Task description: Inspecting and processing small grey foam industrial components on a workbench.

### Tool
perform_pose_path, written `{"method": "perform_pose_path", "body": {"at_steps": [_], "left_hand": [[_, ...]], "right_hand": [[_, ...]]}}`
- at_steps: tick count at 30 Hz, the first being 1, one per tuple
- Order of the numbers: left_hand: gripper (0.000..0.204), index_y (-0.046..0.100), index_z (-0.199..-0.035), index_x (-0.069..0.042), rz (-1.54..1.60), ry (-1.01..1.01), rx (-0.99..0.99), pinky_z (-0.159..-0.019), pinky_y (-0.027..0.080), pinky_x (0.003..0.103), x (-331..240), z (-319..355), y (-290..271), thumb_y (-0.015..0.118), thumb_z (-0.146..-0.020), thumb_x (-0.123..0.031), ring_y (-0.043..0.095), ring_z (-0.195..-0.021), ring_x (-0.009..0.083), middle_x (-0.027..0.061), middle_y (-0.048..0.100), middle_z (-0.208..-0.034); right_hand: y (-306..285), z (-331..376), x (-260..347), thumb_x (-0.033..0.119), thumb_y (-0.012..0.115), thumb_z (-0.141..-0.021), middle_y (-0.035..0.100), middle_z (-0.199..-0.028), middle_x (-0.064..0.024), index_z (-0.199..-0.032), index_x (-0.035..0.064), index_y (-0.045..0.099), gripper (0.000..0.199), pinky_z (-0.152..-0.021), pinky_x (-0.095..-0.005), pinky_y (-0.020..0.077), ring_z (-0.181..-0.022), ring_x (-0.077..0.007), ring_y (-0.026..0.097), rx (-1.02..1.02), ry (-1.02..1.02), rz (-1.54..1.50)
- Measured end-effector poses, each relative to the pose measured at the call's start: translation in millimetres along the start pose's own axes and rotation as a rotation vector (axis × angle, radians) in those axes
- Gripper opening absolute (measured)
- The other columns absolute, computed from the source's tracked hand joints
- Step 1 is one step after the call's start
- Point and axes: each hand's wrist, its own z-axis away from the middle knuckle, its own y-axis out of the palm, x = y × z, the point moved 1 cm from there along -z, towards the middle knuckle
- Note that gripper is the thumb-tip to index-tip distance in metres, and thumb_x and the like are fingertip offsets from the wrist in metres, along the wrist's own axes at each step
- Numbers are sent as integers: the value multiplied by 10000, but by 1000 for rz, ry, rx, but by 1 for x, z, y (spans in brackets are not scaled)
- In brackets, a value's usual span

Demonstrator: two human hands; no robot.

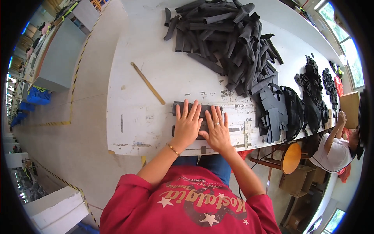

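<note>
My left hand [187, 125] and my right hand [218, 132] lie side by side on a dark grey fabric piece [177, 109] near the front edge of the white table. Both palms face down with the fingers stretched forward, mostly covering the piece. Its far edge runs straight across under my fingertips. Another dark strip [174, 133] shows beside my left wrist; whether it joins the first cannot be made out. Farther off rises a big pile of rolled dark fabric pieces [233, 43]. A flat wooden stick [148, 83] rests on the table to the left.
Flat dark cut pieces [274, 111] and a black bag-like bundle [294, 111] sit right of my hands. Beyond are more black heaps [311, 84]. At the right, another person [335, 150] works near a wooden stool [291, 158]. A floor aisle [91, 97] runs along the left.
</note>
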Motion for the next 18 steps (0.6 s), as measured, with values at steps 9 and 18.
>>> {"method": "perform_pose_path", "body": {"at_steps": [9, 18], "left_hand": [[551, 433, -1399, 0, -2, 27, -5, -1129, 184, 610, 0, 0, 0, 565, -915, -228, 254, -1416, 413, 133, 331, -1526], [518, 467, -1367, -17, 61, -12, -2, -1108, 181, 639, -13, 7, -22, 577, -923, -261, 220, -1419, 424, 158, 362, -1489]], "right_hand": [[-1, 3, -2, 618, 449, -905, 190, -1570, -204, -1485, 48, 307, 826, -1143, -587, 137, -1459, -392, 149, -5, -14, -101], [-59, 25, -31, 277, 671, -866, 381, -1465, -154, -1367, 85, 464, 575, -1103, -525, 267, -1372, -374, 314, -221, 72, -214]]}}
